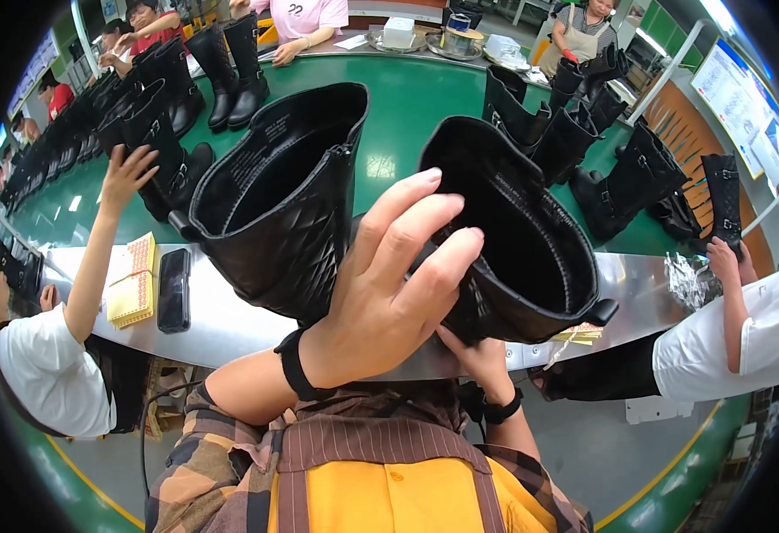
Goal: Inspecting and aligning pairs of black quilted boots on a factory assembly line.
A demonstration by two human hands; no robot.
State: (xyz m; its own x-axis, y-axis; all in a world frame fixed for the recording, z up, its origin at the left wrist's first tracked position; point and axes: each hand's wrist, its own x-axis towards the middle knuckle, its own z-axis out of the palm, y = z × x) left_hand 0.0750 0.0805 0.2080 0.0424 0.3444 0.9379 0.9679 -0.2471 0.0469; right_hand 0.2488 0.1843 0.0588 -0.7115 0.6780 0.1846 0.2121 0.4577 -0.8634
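Two tall black boots are close in front of me, openings facing up. The left boot (270,266) has a quilted shaft and a side zip. The right boot (532,302) leans to the right, its dark lining showing. My left hand (394,266) reaches across between them, fingers bent over the right boot's left rim; its thumb is hidden. Lower down, my right hand (483,360) holds the same boot's shaft from the near side, most of its fingers out of sight behind the leather. Dark bands circle both wrists.
Several boots stand on the green table (385,115) at left and right. A phone (174,290) and a yellow card stack (132,284) lie on the metal edge. Co-workers sit at both sides; the left one's hand (126,178) touches a boot. Others work across the table.
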